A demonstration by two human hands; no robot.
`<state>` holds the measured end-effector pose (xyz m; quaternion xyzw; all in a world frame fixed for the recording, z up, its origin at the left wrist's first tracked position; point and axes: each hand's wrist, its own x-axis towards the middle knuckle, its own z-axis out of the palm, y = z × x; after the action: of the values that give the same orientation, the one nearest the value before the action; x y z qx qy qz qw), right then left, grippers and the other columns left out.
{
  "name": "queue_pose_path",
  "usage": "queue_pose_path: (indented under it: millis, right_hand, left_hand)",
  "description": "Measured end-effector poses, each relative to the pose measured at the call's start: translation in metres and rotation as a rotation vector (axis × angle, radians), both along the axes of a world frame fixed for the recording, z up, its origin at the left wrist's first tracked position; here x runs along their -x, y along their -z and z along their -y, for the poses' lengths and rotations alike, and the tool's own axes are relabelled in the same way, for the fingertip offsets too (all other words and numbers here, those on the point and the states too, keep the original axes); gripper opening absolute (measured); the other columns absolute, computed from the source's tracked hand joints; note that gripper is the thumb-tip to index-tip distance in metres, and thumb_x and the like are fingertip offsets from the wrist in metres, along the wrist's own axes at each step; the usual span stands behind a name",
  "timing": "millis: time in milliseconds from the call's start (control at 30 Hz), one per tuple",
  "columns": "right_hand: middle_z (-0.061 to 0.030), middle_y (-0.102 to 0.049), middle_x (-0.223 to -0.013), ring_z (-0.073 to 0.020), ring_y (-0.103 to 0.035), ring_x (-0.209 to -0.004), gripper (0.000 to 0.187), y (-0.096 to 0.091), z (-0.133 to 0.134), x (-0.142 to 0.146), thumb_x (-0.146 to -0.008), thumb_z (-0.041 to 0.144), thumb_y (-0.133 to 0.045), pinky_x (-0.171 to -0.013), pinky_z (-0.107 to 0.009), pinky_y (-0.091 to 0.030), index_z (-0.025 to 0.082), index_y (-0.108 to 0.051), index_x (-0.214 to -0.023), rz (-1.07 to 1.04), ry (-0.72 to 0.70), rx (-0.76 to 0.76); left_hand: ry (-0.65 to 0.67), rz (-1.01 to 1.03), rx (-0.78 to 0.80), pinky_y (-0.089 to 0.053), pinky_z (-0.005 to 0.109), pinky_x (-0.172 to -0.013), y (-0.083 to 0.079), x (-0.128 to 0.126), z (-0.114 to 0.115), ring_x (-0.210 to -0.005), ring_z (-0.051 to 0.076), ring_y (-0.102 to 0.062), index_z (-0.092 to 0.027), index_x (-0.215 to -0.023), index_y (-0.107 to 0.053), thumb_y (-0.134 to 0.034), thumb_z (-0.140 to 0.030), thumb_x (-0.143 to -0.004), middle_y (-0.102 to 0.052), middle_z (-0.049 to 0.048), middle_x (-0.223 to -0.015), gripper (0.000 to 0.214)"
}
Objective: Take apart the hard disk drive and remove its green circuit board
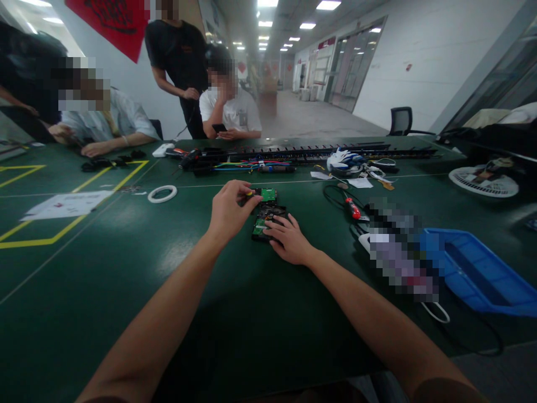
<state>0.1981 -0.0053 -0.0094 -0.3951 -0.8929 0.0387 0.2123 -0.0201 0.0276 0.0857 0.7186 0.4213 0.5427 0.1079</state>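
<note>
Two black-cased pieces with green circuit boards lie one behind the other on the green table [168, 296]. At the far circuit board [269, 195], my left hand [231, 208] is closed in a pinch at its left edge. A bit of yellow shows between thumb and finger, too small to name. My right hand [290, 239] lies palm down, fingers spread, with its fingertips on the near circuit board [259, 226] and its black casing. Those fingers cover part of the near piece.
A white ring [162, 193] and paper sheets [67, 204] lie left. Cables and long black strips [319, 154] cross the back. To the right are a red screwdriver [352, 209], a blue tray [482, 274] and a white round grille [482, 182]. Several people are across the table.
</note>
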Motion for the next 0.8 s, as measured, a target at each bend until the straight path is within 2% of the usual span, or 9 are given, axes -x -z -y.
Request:
queue_pose_path:
  millis: [167, 300, 433, 567, 800]
  right_hand:
    - [-0.0046, -0.05, -0.159, -0.0314, -0.031, -0.153, 0.044, 0.0, 0.0, 0.0, -0.098, 0.028, -0.055, -0.125, -0.067, -0.009, 0.03, -0.061, -0.141, -0.006, -0.007, 0.002]
    - [-0.0041, -0.051, -0.158, -0.0313, -0.031, -0.153, 0.044, 0.0, 0.0, 0.0, -0.097, 0.027, -0.057, -0.124, -0.068, -0.008, 0.032, -0.062, -0.141, -0.016, -0.006, 0.005]
    - [-0.0044, -0.051, -0.158, -0.0318, -0.031, -0.153, 0.044, -0.001, 0.0, 0.0, -0.097, 0.027, -0.056, -0.124, -0.068, -0.009, 0.031, -0.061, -0.141, -0.012, -0.007, 0.009]
    - [-0.0043, -0.05, -0.159, -0.0318, -0.031, -0.153, 0.044, -0.001, 0.0, 0.0, -0.098, 0.028, -0.055, -0.125, -0.068, -0.009, 0.031, -0.061, -0.141, -0.005, 0.0, 0.001]
    - [-0.0039, -0.05, -0.159, -0.0315, -0.031, -0.153, 0.043, -0.001, 0.0, 0.0, -0.099, 0.028, -0.055, -0.125, -0.068, -0.01, 0.03, -0.061, -0.141, 0.001, -0.004, 0.005]
  left_hand:
    - [0.058, 0.029, 0.029, -0.064, 0.037, -0.082, 0.001, 0.004, -0.004, -0.102, 0.021, -0.072, -0.021, -0.097, -0.06, -0.072, -0.026, -0.088, -0.07, 0.0081, -0.115, 0.016]
    - [-0.012, -0.14, -0.046, -0.061, 0.041, -0.088, -0.009, 0.009, -0.001, -0.105, 0.023, -0.068, -0.022, -0.097, -0.07, -0.072, -0.023, -0.086, -0.069, 0.007, -0.111, 0.01]
    - [-0.044, -0.196, -0.07, -0.06, 0.041, -0.088, -0.013, 0.009, 0.002, -0.096, 0.022, -0.068, -0.023, -0.1, -0.074, -0.068, -0.021, -0.089, -0.069, 0.0059, -0.105, 0.013]
    - [-0.019, -0.204, -0.077, -0.06, 0.042, -0.092, -0.009, 0.006, 0.003, -0.101, 0.023, -0.069, -0.024, -0.104, -0.073, -0.065, -0.021, -0.091, -0.071, 0.0065, -0.111, 0.015]
    - [-0.035, -0.062, -0.061, -0.062, 0.039, -0.089, 0.003, 0.0, -0.002, -0.1, 0.021, -0.072, -0.021, -0.102, -0.066, -0.079, -0.03, -0.085, -0.072, 0.007, -0.112, 0.023]
